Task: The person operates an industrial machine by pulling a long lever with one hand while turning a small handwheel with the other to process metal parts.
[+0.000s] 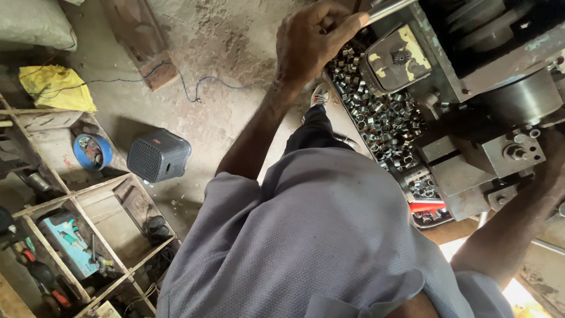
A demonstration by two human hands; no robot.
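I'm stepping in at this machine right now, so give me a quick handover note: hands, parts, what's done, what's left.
Left hand: closed around the metal lever at the top of the machine.
Right hand: arm reaches to the machine's far side; the hand itself is out of sight, so its grip cannot be told.
Parts: many small metal rings lie heaped in the tray beside the machine, more in its lower end.
Done: a large pile of rings already sits in the tray.
Left: what sits in the machine now is hidden; check there before moving the lever.
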